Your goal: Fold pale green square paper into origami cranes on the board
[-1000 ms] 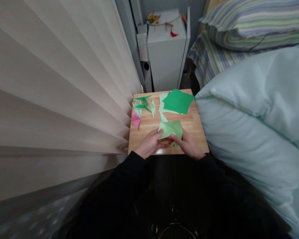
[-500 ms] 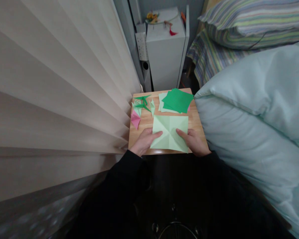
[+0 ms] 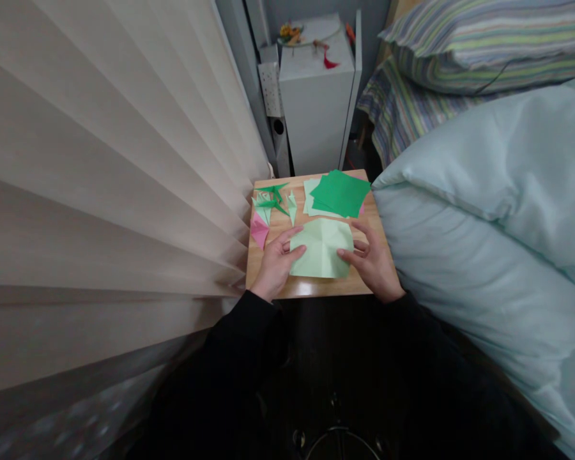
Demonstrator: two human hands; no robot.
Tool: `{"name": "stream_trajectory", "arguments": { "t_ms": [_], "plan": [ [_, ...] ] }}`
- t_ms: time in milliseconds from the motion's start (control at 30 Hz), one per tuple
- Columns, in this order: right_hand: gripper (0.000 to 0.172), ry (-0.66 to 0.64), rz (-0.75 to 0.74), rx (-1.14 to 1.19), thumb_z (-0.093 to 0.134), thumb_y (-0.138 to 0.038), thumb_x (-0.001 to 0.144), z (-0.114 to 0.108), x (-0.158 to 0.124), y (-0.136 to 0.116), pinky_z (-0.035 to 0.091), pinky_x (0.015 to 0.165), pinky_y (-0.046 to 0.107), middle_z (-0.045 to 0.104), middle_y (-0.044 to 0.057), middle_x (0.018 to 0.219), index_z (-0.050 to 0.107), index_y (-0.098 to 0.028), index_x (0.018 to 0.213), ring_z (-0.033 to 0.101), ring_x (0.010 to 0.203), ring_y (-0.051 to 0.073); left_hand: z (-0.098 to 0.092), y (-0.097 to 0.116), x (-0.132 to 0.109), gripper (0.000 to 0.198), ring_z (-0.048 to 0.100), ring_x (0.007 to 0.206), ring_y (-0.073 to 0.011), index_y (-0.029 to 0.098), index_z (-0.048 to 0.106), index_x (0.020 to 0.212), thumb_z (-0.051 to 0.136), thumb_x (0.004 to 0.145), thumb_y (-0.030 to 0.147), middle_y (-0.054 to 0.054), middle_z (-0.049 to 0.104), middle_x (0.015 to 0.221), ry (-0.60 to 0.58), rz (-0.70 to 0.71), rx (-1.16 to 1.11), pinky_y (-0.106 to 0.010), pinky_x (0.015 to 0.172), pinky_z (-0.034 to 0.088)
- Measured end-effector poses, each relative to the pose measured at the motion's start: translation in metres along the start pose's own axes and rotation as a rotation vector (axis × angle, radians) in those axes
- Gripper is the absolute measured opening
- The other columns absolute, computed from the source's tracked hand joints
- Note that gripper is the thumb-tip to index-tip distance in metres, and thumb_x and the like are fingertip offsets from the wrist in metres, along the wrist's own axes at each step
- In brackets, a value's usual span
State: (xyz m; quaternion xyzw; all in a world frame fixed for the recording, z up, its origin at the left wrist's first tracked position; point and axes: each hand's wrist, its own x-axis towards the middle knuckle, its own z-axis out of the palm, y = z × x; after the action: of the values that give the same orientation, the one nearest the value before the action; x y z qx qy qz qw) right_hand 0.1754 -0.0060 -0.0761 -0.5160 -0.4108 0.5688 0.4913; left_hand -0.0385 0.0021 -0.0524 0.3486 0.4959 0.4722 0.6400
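We are grasping one pale green, creased, four-sided paper sheet (image 3: pixel 322 249) between our fingers, the left hand (image 3: pixel 278 259) pinching its left edge, the right hand (image 3: pixel 374 262) its right. One pink folded-paper piece (image 3: pixel 259 230) is lying left of the left fingers, one slim pale green folded-paper figure (image 3: pixel 292 207) just beyond them; overlapping dark green paper sheets (image 3: pixel 342 193), uncountable, are resting beyond the right fingers.

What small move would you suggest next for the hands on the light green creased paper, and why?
I would probably bend the light green creased paper gently along its vertical middle crease, since that line already shows, and the left hand and right hand grip the sheet on opposite sides of it.
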Motion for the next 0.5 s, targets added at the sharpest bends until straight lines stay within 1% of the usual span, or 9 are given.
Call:
{"name": "stream_trajectory", "arguments": {
  "t_ms": [67, 167, 233, 300, 333, 400, 467, 500],
  "plan": [
    [0.07, -0.091, -0.004, -0.024, 0.09, -0.044, 0.066, 0.005, -0.004, -0.004, 0.06, 0.087, 0.042, 0.077, 0.007, 0.106, 0.059, -0.025, 0.126, 0.074, 0.095, 0.025, 0.001, -0.001, 0.001, 0.062, 0.074, 0.086, -0.0171, 0.016, 0.068, 0.129, 0.087, 0.071, 0.022, -0.007, 0.079, 0.101, -0.006, -0.041, -0.054, -0.029, 0.081, 0.058],
    [0.051, -0.164, -0.02, -0.087, 0.083, -0.048, 0.075, 0.011, -0.01, -0.005, 0.059, 0.085, 0.039, 0.076, 0.006, 0.1, 0.066, -0.021, 0.115, 0.073, 0.092, 0.023, 0.004, -0.004, 0.0, 0.057, 0.073, 0.085, -0.0151, 0.015, 0.072, 0.124, 0.089, 0.069, 0.021, -0.006, 0.079, 0.096, -0.028, -0.093, -0.104, -0.029, 0.086, 0.057],
    [0.042, -0.191, -0.048, -0.152, 0.078, -0.05, 0.081, 0.013, -0.012, -0.004, 0.058, 0.082, 0.038, 0.075, 0.005, 0.097, 0.069, -0.02, 0.109, 0.071, 0.088, 0.022, 0.006, -0.007, 0.0, 0.052, 0.071, 0.084, -0.0146, 0.016, 0.075, 0.118, 0.09, 0.069, 0.024, -0.005, 0.078, 0.093, -0.044, -0.097, -0.069, -0.029, 0.086, 0.056],
    [0.035, -0.17, -0.085, -0.232, 0.075, -0.051, 0.084, 0.012, -0.013, -0.003, 0.058, 0.08, 0.038, 0.071, 0.007, 0.098, 0.072, -0.021, 0.101, 0.068, 0.091, 0.023, 0.006, -0.009, 0.001, 0.042, 0.07, 0.087, -0.016, 0.018, 0.079, 0.109, 0.089, 0.07, 0.028, -0.005, 0.077, 0.093, -0.043, -0.042, 0.034, -0.031, 0.088, 0.055],
    [0.032, -0.146, -0.114, -0.276, 0.075, -0.051, 0.084, 0.011, -0.013, -0.004, 0.058, 0.083, 0.04, 0.07, 0.008, 0.102, 0.073, -0.022, 0.096, 0.067, 0.097, 0.024, 0.006, -0.01, 0.001, 0.035, 0.07, 0.091, -0.0176, 0.019, 0.081, 0.103, 0.089, 0.071, 0.029, -0.006, 0.076, 0.095, -0.034, 0.011, 0.11, -0.033, 0.091, 0.054],
    [0.027, -0.1, -0.193, -0.359, 0.076, -0.05, 0.084, 0.009, -0.013, -0.006, 0.054, 0.098, 0.046, 0.065, 0.01, 0.117, 0.075, -0.024, 0.088, 0.063, 0.116, 0.028, 0.005, -0.01, 0.003, 0.021, 0.067, 0.108, -0.0226, 0.02, 0.083, 0.091, 0.087, 0.072, 0.029, -0.008, 0.074, 0.105, -0.005, 0.142, 0.265, -0.037, 0.099, 0.051],
    [0.023, -0.085, -0.273, -0.421, 0.078, -0.048, 0.083, 0.008, -0.014, -0.01, 0.043, 0.114, 0.05, 0.061, 0.01, 0.132, 0.076, -0.025, 0.084, 0.055, 0.133, 0.03, 0.005, -0.01, 0.004, 0.012, 0.061, 0.124, -0.0268, 0.021, 0.083, 0.082, 0.086, 0.073, 0.027, -0.011, 0.071, 0.119, 0.016, 0.241, 0.373, -0.039, 0.106, 0.047],
    [0.022, -0.09, -0.304, -0.432, 0.078, -0.047, 0.083, 0.008, -0.015, -0.013, 0.038, 0.118, 0.05, 0.059, 0.01, 0.137, 0.076, -0.025, 0.083, 0.052, 0.137, 0.03, 0.006, -0.009, 0.004, 0.009, 0.058, 0.128, -0.0279, 0.021, 0.082, 0.079, 0.086, 0.072, 0.026, -0.012, 0.069, 0.124, 0.018, 0.27, 0.402, -0.04, 0.108, 0.046]
  ]
}}
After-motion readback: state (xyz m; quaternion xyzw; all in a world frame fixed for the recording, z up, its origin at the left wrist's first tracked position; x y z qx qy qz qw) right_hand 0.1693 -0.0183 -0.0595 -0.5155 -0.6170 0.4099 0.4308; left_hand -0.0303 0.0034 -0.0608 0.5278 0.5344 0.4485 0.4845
